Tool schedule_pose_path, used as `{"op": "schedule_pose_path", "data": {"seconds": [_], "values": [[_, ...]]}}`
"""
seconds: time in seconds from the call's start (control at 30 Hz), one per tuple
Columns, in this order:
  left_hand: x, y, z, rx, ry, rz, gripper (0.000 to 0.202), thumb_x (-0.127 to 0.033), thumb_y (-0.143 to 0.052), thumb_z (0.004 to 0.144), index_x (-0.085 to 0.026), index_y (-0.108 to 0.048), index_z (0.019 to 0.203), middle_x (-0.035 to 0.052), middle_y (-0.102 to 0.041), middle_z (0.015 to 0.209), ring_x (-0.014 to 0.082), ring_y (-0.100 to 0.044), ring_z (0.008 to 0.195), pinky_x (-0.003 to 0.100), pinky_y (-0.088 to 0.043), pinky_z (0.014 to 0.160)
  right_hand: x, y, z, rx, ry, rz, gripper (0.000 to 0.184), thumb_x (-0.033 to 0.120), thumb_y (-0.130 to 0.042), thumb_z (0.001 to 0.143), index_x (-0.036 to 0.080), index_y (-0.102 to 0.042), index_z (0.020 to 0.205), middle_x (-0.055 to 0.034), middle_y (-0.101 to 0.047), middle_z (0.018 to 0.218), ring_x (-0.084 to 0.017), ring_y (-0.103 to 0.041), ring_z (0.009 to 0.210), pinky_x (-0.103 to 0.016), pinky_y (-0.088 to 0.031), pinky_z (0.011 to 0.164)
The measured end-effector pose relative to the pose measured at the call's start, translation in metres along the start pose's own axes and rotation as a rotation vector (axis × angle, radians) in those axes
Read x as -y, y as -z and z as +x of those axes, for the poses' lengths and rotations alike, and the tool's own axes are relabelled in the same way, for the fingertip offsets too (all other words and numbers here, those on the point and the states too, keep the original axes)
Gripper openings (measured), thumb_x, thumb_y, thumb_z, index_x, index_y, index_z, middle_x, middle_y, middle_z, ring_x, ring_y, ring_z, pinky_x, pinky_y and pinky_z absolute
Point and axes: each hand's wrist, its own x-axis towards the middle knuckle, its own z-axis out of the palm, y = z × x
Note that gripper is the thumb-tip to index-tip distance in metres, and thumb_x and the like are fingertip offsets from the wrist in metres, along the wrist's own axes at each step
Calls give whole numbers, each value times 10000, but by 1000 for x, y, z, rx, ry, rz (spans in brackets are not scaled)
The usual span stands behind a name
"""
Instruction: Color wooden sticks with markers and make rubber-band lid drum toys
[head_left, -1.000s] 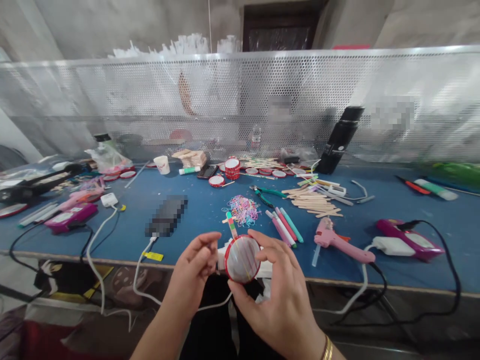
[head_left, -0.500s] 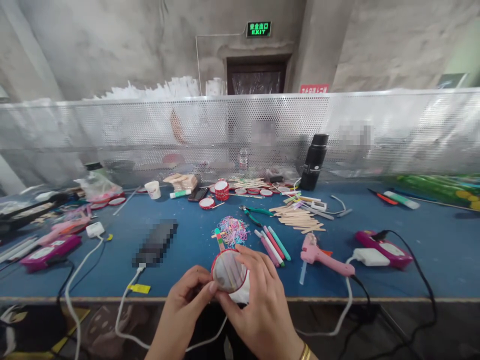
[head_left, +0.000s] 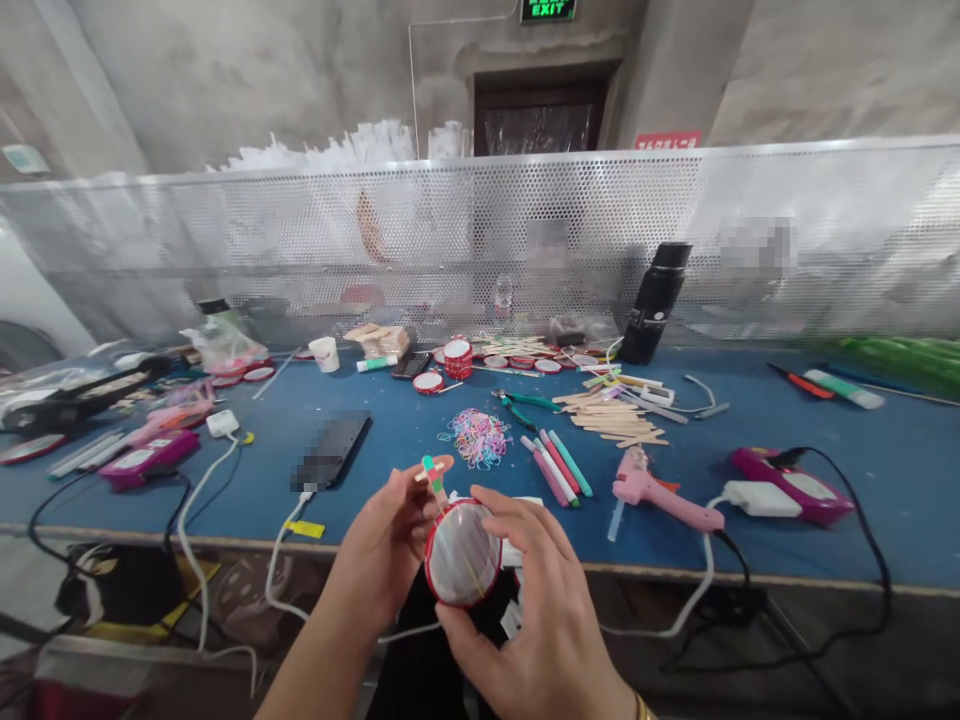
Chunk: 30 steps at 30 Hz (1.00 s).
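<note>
A small toy banjo [head_left: 463, 556], a round red-rimmed body with a pale face and a short craft-stick neck, is held upright over the table's front edge. My right hand [head_left: 536, 590] grips the round body, thumb at the lower rim and fingers along the upper right. At the neck, my left hand [head_left: 386, 545] has its fingers curled around and behind the stick, which has green ends and a small crosspiece. Thin bands seem to run down the face. Just beyond lies a heap of coloured rubber bands [head_left: 480, 438], with several markers [head_left: 556, 466] to its right.
A pink glue gun [head_left: 664, 497] and a purple power strip [head_left: 795, 485] lie right, with cables hanging over the edge. Craft sticks [head_left: 611, 415], pliers [head_left: 525, 408], stacked red-rimmed discs [head_left: 457, 358] and a black bottle [head_left: 657, 305] stand farther back. A phone [head_left: 334, 450] lies left.
My left hand has moved from the body's lower left rim up to the neck. The banjo has come slightly lower and nearer, its face turned more toward me. The view has tilted down.
</note>
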Motion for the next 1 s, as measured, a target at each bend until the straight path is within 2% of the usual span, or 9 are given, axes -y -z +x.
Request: {"op": "schedule_pose_path", "data": {"seconds": [0.1, 0.27, 0.53, 0.63, 0.73, 0.8, 0.87, 1.0], "values": [[4, 1, 0, 17, -21, -12, 579, -593, -930, 643, -158, -809, 1005, -2, -606, 739, 86, -499, 618, 198, -434, 564, 1, 0, -1, 15, -1, 25, 495, 269, -715, 830, 175, -499, 1265, -179, -702, 1286, -311, -681, 1193, -520, -631, 947], [6, 3, 1, -14, -36, -40, 536, -523, -970, 599, -136, -788, 923, -14, -561, 703, 67, -465, 596, 172, -406, 537, 0, -1, -2, 18, 2, 28, 514, 248, -719, 814, 170, -497, 1271, -185, -697, 1291, -312, -679, 1198, -520, -633, 953], [5, 1, 1, 1, -22, -34, 501, -526, -957, 622, -140, -780, 888, -19, -531, 679, 70, -443, 586, 171, -389, 534, 0, -1, 0, 33, -10, 34, 496, 256, -710, 809, 184, -496, 1251, -179, -711, 1267, -315, -697, 1164, -518, -645, 922], [6, 4, 2, 6, -35, -42, 519, -533, -956, 623, -147, -806, 935, -9, -550, 700, 77, -463, 604, 177, -401, 549, 0, -4, -2, 24, 3, 24, 503, 264, -714, 809, 186, -499, 1257, -180, -712, 1273, -321, -699, 1161, -528, -644, 921], [8, 13, 3, 23, -32, -45, 573, -606, -901, 685, -196, -820, 1077, 8, -605, 760, 93, -494, 633, 197, -434, 587, -3, -10, -2, -43, 8, 5, 503, 295, -693, 818, 185, -506, 1271, -179, -716, 1266, -336, -702, 1150, -540, -637, 909], [11, 21, 4, 53, -52, -1, 559, -629, -862, 730, -243, -815, 1132, 42, -682, 883, 128, -557, 707, 220, -457, 610, -8, -14, 2, -108, -10, -2, 485, 312, -679, 830, 186, -514, 1269, -177, -715, 1261, -338, -702, 1142, -531, -632, 899], [14, 26, 5, 61, -77, 117, 563, -644, -861, 715, -230, -827, 1094, 87, -731, 1005, 191, -629, 826, 265, -504, 670, -14, -16, 10, -137, -16, -26, 475, 321, -689, 846, 189, -517, 1268, -174, -711, 1262, -335, -702, 1136, -524, -625, 901], [14, 27, 3, 48, -217, 398, 427, -595, -888, 702, -210, -858, 883, 80, -755, 896, 216, -639, 829, 284, -517, 725, -21, -16, 26, -61, -42, -97, 456, 365, -726, 870, 203, -541, 1255, -150, -718, 1235, -321, -707, 1106, -515, -612, 924]]}}
